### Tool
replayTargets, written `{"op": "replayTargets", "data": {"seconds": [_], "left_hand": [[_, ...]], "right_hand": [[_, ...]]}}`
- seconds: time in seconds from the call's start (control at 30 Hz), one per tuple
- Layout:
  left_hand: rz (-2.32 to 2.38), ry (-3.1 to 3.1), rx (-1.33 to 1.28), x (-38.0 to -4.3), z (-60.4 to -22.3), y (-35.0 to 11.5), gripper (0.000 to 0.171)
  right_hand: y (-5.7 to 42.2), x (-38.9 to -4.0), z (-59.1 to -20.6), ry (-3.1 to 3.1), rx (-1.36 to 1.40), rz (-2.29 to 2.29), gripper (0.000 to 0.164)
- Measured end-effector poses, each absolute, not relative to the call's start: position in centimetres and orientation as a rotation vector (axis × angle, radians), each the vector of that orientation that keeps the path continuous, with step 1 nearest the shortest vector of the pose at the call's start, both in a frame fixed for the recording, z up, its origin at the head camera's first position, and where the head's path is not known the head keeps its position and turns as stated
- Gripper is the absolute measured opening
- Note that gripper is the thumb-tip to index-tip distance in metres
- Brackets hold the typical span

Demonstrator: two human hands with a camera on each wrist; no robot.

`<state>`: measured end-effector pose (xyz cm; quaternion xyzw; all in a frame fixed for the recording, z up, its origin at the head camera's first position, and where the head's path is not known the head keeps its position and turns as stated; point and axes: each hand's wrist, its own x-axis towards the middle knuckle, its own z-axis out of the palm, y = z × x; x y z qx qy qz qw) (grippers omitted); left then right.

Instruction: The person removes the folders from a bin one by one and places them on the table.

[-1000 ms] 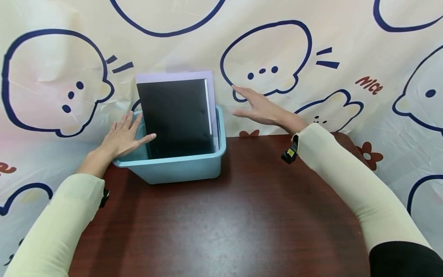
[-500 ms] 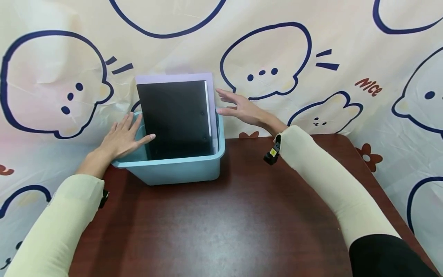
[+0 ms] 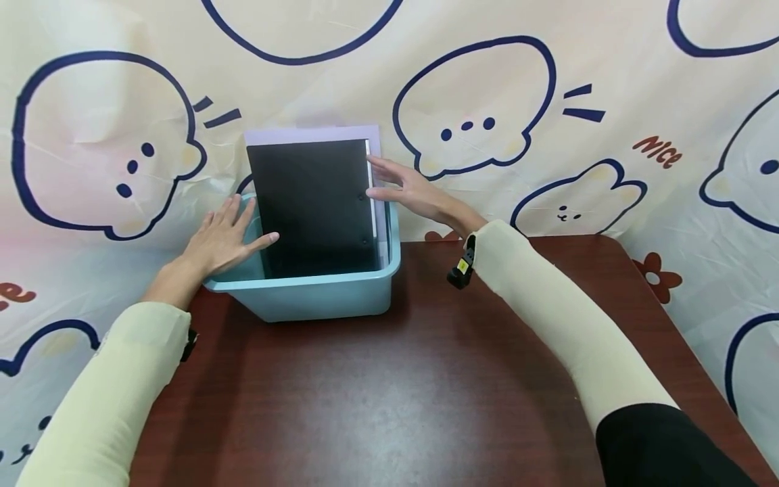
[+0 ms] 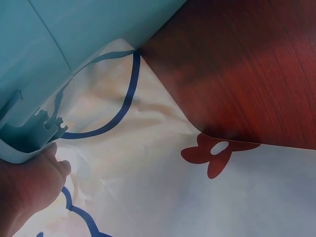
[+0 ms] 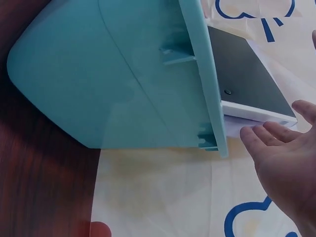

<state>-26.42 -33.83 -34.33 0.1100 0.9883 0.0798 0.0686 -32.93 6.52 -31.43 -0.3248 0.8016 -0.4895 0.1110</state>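
Observation:
A light blue plastic bin (image 3: 316,297) stands at the back of the table. Leaning upright in it is a flat black rectangular item (image 3: 313,210) with a white side edge and two small round studs, perhaps a folder. Behind it a larger lilac sheet or folder (image 3: 316,135) sticks up higher. My left hand (image 3: 222,240) lies over the bin's left rim, fingers spread, its thumb overlapping the black item's lower left edge. My right hand (image 3: 408,189) has its fingers extended, fingertips right at the black item's white edge (image 5: 259,112); the right wrist view shows them beside it.
A dark reddish-brown table (image 3: 389,392) extends in front of the bin. Behind and beside it hangs a cream curtain (image 3: 475,81) printed with cartoon outlines and flowers. The table's rounded far right corner (image 3: 608,243) shows near the curtain.
My right hand has moved left from beside the bin to the black item's right edge. My left hand, the bin and its contents have stayed in place.

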Motion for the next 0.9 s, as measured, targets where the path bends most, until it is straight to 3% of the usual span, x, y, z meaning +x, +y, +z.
{"op": "replayTargets", "data": {"seconds": [0.9], "left_hand": [[0.268, 2.976, 0.314, -26.3, -34.3, -33.7, 0.103]], "right_hand": [[2.4, -33.7, -31.5, 2.35, -0.828, -1.477, 0.081]]}}
